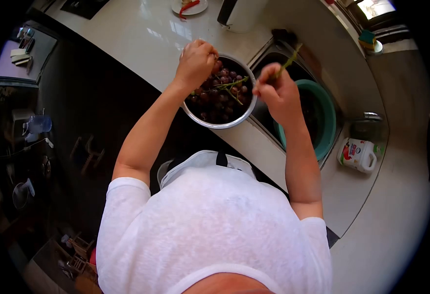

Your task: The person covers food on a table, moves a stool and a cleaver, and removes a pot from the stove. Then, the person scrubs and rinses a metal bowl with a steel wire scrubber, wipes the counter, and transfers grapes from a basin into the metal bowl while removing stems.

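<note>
Dark red grapes (218, 100) fill a round metal bowl (220, 126) on the counter edge, with thin green stems (232, 88) lying over them. My left hand (197, 62) is at the bowl's upper left rim, its fingers curled down by the grapes; what they close on is hidden. To the right of the bowl, my right hand (279, 93) pinches a green grape stem (291, 58) that sticks up past the fingers. Below that hand, a green basin (328, 117) stands in the sink (273, 46), partly covered by my forearm.
A white jug with a handle (357, 156) stands right of the sink, near the tap (372, 116). Farther back are a plate (198, 9) with a red chili pepper (189, 6) and a white container (246, 17). A sponge (367, 39) sits by the window.
</note>
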{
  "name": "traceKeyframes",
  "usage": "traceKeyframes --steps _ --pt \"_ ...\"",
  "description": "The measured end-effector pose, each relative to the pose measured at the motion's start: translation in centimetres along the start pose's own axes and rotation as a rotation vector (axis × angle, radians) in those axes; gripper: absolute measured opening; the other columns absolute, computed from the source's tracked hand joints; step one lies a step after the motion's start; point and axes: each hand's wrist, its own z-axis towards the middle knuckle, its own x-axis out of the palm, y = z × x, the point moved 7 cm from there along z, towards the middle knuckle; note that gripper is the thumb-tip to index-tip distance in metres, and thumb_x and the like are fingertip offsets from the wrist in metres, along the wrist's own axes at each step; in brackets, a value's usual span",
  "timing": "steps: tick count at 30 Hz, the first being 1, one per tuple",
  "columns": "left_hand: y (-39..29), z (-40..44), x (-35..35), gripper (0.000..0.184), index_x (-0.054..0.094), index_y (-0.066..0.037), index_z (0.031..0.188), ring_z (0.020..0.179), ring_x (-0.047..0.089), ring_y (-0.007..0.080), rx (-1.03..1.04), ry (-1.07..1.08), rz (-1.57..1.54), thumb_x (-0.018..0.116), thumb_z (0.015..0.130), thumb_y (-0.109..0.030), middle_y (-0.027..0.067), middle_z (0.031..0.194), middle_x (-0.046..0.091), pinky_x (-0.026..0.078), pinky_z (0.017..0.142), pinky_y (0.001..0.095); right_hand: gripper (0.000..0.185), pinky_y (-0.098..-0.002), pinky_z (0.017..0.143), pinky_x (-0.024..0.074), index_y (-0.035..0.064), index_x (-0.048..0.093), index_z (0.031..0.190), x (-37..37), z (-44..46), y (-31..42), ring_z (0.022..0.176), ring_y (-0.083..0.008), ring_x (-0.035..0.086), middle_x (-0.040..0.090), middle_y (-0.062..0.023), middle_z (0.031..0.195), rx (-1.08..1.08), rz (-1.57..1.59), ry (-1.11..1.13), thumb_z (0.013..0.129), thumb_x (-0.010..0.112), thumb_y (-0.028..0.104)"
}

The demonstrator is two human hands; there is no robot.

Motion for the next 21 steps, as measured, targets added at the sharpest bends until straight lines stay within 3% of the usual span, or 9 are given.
traceKeyframes --steps 2,3,5,9,13,14,16,18,21 --pt "3.2 -1.4 1.5 0.013 0.058 -0.005 0.075 0.083 0.052 0.0201 -0.297 0.177 -0.451 0.045 0.076 -0.008 0.0066 0.084 0.052 0.040 0.076 0.0301 0.008 -0.0278 0.058 0.0444 0.0012 0.050 0.075 -0.6 -1.1 -4.9 0.060 -0.0178 0.055 0.055 -0.0084 0.067 0.038 -0.138 -0.006 0.070 0.049 0.007" --pt "2.7 -1.5 0.5 0.014 0.057 -0.003 0.076 0.072 0.053 0.0126 -0.247 0.160 -0.381 0.043 0.077 -0.005 0.0044 0.081 0.052 0.043 0.065 0.0241 0.008 -0.0278 0.058 0.0444 0.0012 0.050 0.075 -0.3 -1.6 -6.7 0.060 -0.0178 0.055 0.055 -0.0084 0.067 0.039 -0.139 -0.003 0.070 0.049 0.007" --pt "3.5 -2.3 1.1 0.013 0.057 -0.003 0.077 0.070 0.053 0.0116 -0.358 0.208 -0.510 0.044 0.076 -0.004 0.0046 0.080 0.053 0.043 0.063 0.0237 0.011 -0.0306 0.062 0.0448 0.0009 0.051 0.076 1.1 -2.3 -7.6 0.066 -0.0219 0.057 0.057 -0.0105 0.072 -0.191 -0.675 0.077 0.072 0.052 0.011" --pt "4.5 -4.2 2.3 0.012 0.057 -0.001 0.078 0.070 0.053 0.0106 -0.590 0.389 -0.562 0.046 0.073 -0.004 0.0045 0.077 0.056 0.044 0.059 0.0244 0.019 -0.0320 0.063 0.0444 0.0007 0.053 0.081 1.4 -1.9 -7.3 0.069 -0.0249 0.056 0.059 -0.0121 0.076 -0.038 -0.624 -0.099 0.076 0.056 0.018" --pt "3.5 -5.1 2.3 0.012 0.057 -0.001 0.078 0.074 0.054 0.0133 -0.591 0.572 -0.446 0.048 0.071 -0.005 0.0060 0.078 0.056 0.045 0.063 0.0266 0.025 -0.0298 0.061 0.0438 0.0015 0.056 0.088 1.4 0.4 -8.9 0.067 -0.0192 0.057 0.059 -0.0113 0.073 0.152 -0.288 -0.094 0.078 0.059 0.024" --pt "2.8 -4.9 2.1 0.015 0.058 0.000 0.078 0.068 0.056 0.0164 -0.471 0.562 -0.435 0.048 0.070 -0.006 0.0089 0.078 0.056 0.046 0.060 0.0282 0.026 -0.0290 0.060 0.0436 0.0018 0.056 0.088 1.9 1.1 -9.8 0.067 -0.0172 0.057 0.059 -0.0111 0.072 0.191 -0.079 -0.043 0.079 0.060 0.026" --pt "2.2 -4.9 1.7 0.017 0.059 0.001 0.078 0.062 0.058 0.0196 -0.354 0.544 -0.417 0.047 0.069 -0.007 0.0117 0.077 0.056 0.046 0.057 0.0298 0.023 -0.0271 0.059 0.0430 0.0017 0.057 0.085 2.1 1.8 -9.5 0.065 -0.0134 0.056 0.059 -0.0090 0.069 0.239 -0.081 0.006 0.078 0.061 0.023" --pt "1.9 -4.7 1.0 0.017 0.061 -0.002 0.079 0.076 0.058 0.0222 -0.223 0.466 -0.357 0.050 0.069 -0.008 0.0126 0.084 0.056 0.046 0.065 0.0314 0.022 -0.0254 0.057 0.0421 0.0017 0.057 0.083 2.1 2.1 -7.4 0.061 -0.0114 0.053 0.059 -0.0070 0.068 0.117 -0.231 0.001 0.078 0.061 0.023" --pt "1.9 -4.5 0.9 0.017 0.063 -0.005 0.083 0.091 0.054 0.0236 -0.179 0.404 -0.419 0.054 0.069 -0.012 0.0123 0.088 0.057 0.044 0.075 0.0314 0.021 -0.0212 0.054 0.0389 0.0020 0.056 0.081 1.7 2.1 -6.6 0.057 -0.0068 0.047 0.054 -0.0022 0.063 0.154 -0.018 -0.014 0.081 0.060 0.022"
